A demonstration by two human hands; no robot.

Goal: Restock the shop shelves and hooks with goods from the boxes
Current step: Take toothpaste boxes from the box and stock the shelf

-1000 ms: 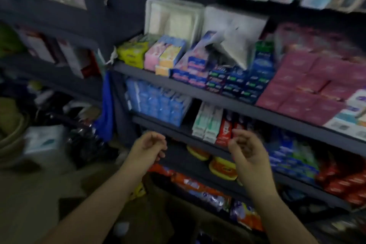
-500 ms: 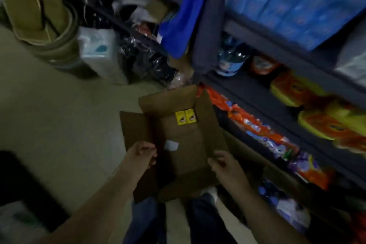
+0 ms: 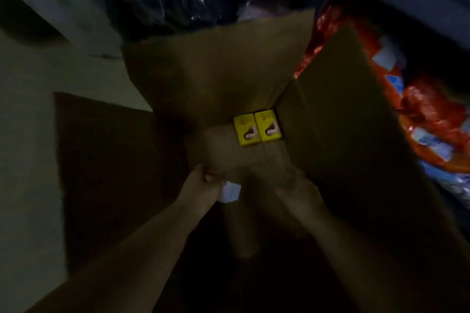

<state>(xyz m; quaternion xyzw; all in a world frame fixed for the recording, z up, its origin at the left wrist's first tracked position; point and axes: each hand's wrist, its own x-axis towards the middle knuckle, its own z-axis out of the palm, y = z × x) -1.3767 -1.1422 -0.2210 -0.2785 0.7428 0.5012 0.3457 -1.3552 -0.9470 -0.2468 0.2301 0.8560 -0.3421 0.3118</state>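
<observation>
Left hand [image 3: 203, 185] and right hand [image 3: 292, 185] reaching down into open cardboard box [image 3: 216, 71], fingers lost in dim blur; grip impossible to tell, white slip [image 3: 232, 192] just beside left. Two yellow packets [image 3: 257, 129] side by side, upright, small portrait print. Positioned in far corner, just beyond both hands, apart.

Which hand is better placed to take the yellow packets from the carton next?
Probably the right hand. It lies inside the carton just below the two yellow packets, while the left hand is further aside, beside a white item.
</observation>
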